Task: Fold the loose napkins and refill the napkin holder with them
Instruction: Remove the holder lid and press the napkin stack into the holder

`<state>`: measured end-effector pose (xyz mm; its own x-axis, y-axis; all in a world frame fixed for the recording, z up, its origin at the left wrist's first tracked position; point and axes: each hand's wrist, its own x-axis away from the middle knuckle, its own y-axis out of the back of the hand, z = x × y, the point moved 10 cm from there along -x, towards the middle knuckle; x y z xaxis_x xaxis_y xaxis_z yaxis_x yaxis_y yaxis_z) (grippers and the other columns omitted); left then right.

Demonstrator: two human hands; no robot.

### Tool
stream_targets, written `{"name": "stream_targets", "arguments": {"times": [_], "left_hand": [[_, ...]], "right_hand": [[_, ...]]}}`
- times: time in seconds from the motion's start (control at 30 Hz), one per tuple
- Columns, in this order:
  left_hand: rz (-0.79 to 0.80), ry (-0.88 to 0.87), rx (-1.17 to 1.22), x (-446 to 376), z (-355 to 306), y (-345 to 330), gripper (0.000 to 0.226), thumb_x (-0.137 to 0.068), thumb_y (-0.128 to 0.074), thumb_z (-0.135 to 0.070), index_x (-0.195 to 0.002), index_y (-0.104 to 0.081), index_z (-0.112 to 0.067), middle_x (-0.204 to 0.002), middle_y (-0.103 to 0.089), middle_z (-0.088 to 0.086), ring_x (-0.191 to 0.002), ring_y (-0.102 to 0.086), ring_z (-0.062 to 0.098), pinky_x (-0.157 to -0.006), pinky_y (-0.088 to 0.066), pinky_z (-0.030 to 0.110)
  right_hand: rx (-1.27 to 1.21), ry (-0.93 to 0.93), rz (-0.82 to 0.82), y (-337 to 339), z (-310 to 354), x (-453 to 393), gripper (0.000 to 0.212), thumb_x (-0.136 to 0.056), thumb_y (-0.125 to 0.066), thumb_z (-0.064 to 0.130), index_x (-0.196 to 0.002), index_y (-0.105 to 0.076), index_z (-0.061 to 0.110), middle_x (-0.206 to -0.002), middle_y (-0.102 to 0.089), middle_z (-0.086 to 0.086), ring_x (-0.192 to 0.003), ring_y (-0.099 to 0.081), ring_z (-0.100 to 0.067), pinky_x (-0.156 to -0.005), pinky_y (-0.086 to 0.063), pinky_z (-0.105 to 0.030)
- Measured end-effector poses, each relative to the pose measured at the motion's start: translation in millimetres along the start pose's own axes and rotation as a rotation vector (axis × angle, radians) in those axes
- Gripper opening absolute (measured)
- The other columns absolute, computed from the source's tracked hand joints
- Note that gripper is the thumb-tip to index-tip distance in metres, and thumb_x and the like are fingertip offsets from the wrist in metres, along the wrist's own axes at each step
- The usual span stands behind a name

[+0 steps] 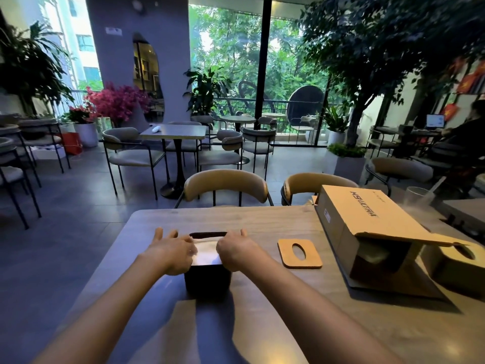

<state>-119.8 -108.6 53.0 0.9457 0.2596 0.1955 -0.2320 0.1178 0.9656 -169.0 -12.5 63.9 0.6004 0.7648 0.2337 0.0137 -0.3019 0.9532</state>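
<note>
While hands (172, 252) press, holder (207, 278) holds napkins (207, 249)

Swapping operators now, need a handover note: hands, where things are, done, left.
Left hand and right hand: both over the open top of the black napkin holder, fingers on the pale napkins inside; exact grip unclear.
Wooden lid lies flat on the table, right of the holder, apart from it.
Cardboard box sits further right.
Done: napkins are in the holder.
Left: settle them, put the lid back on.

Café chairs (225, 185), grey tile floor (78, 195), windows (225, 61)
</note>
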Motion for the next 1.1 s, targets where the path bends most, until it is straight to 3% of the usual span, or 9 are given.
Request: {"name": "stream_targets", "arguments": {"times": [0.17,0.3,0.4,0.5,0.57,0.7,0.83,1.1], "left_hand": [[0.093,-0.018,0.006,-12,-8,-8,0.047,-0.101,-0.037,-0.029,-0.147,-0.038,-0.041,-0.159,-0.027,-0.009,-0.145,-0.019,0.029,-0.114,-0.009,0.056],[0.161,-0.039,0.001,-12,-14,-7,0.05,-0.103,-0.041,-0.026,-0.151,-0.033,-0.039,-0.16,-0.024,-0.005,-0.146,-0.018,0.031,-0.117,-0.008,0.057],[0.081,-0.057,-0.028,-11,-20,7,0.049,-0.102,-0.043,-0.034,-0.15,-0.035,-0.036,-0.155,-0.034,-0.002,-0.14,-0.026,0.029,-0.115,-0.013,0.053],[-0.074,-0.066,-0.084,-11,-29,28,0.049,-0.1,-0.048,-0.036,-0.148,-0.04,-0.035,-0.147,-0.043,-0.005,-0.135,-0.029,0.027,-0.111,-0.017,0.05],[-0.131,-0.083,-0.138,-12,-36,32,0.045,-0.098,-0.052,-0.03,-0.143,-0.046,-0.035,-0.142,-0.048,-0.005,-0.131,-0.03,0.027,-0.105,-0.021,0.047],[-0.16,-0.035,-0.156,-17,-27,20,0.036,-0.098,-0.047,-0.024,-0.132,-0.056,-0.032,-0.136,-0.051,-0.005,-0.126,-0.034,0.025,-0.1,-0.022,0.044],[-0.146,-0.005,-0.141,-25,-18,12,0.041,-0.095,-0.055,-0.025,-0.134,-0.053,-0.034,-0.139,-0.05,-0.007,-0.128,-0.034,0.022,-0.098,-0.02,0.044],[-0.099,-0.05,-0.184,-27,-22,7,0.042,-0.097,-0.05,-0.021,-0.138,-0.051,-0.032,-0.143,-0.048,-0.005,-0.13,-0.033,0.023,-0.102,-0.019,0.047]], "right_hand": [[0.012,-0.027,-0.002,-1,-1,4,0.033,-0.096,-0.057,0.009,-0.129,-0.06,0.006,-0.137,-0.056,-0.013,-0.134,-0.046,-0.028,-0.122,-0.006,-0.051],[0.132,-0.012,-0.039,5,-4,6,0.039,-0.097,-0.061,0.027,-0.131,-0.059,0.009,-0.142,-0.054,-0.011,-0.141,-0.036,-0.029,-0.121,-0.003,-0.056],[0.143,0.019,-0.136,18,-4,6,0.048,-0.093,-0.067,0.037,-0.13,-0.058,0.008,-0.138,-0.055,-0.012,-0.136,-0.04,-0.03,-0.12,-0.01,-0.056],[0.072,0.057,-0.258,28,1,2,0.034,-0.096,-0.064,0.032,-0.122,-0.062,0.01,-0.127,-0.061,-0.01,-0.126,-0.051,-0.027,-0.117,-0.019,-0.049],[0.063,0.048,-0.285,28,1,-2,0.029,-0.098,-0.061,0.03,-0.121,-0.063,0.012,-0.126,-0.063,-0.009,-0.127,-0.051,-0.027,-0.118,-0.017,-0.048],[0.113,-0.032,-0.189,9,-9,-8,0.028,-0.097,-0.059,0.023,-0.122,-0.063,0.01,-0.131,-0.06,-0.011,-0.135,-0.042,-0.029,-0.121,-0.005,-0.053],[0.104,-0.052,-0.135,1,-12,-11,0.028,-0.094,-0.064,0.021,-0.119,-0.064,0.011,-0.131,-0.059,-0.011,-0.139,-0.034,-0.03,-0.12,-0.006,-0.056],[0.112,-0.059,-0.011,-5,-10,-18,0.044,-0.096,-0.062,0.022,-0.137,-0.054,0.009,-0.149,-0.047,-0.012,-0.148,-0.022,-0.032,-0.121,0.001,-0.055]]}}
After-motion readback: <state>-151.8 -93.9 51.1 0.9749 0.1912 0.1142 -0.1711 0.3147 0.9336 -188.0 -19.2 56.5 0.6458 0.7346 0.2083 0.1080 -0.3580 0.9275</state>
